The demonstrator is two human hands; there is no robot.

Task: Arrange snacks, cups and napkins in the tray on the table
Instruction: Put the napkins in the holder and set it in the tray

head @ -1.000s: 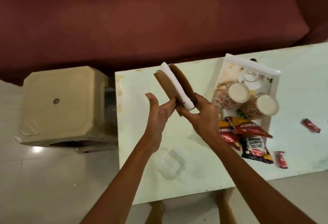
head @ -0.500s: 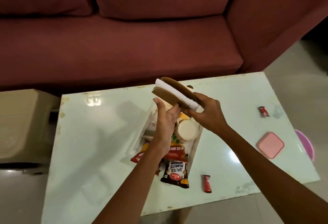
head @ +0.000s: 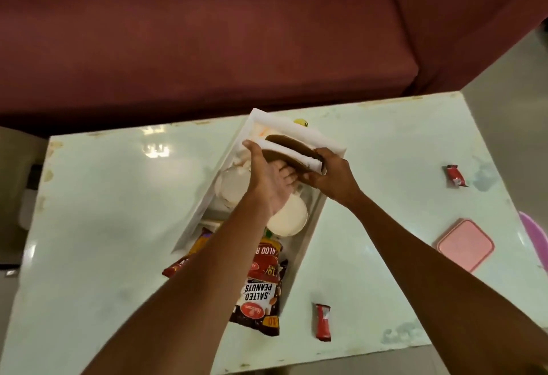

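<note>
A brown wooden napkin holder (head: 289, 152) with white napkins between its two sides is held over the far end of the white tray (head: 308, 135). My left hand (head: 268, 184) grips its near left end and my right hand (head: 329, 177) grips its right end. Under my hands, paper cups with white lids (head: 289, 219) lie in the tray. Snack packets fill the tray's near end, among them a salted peanuts packet (head: 259, 300) and a red aloo bhujia packet (head: 267, 262).
The pale green table (head: 103, 211) also carries a small red snack bar (head: 322, 322) near the front edge, another red one (head: 454, 175) at the right, and a pink square lid (head: 465, 244). A maroon sofa (head: 207, 33) stands behind the table.
Both hands carried the napkin holder from above the left of the table to above the tray's far end and lowered it. The camera view swung right.
</note>
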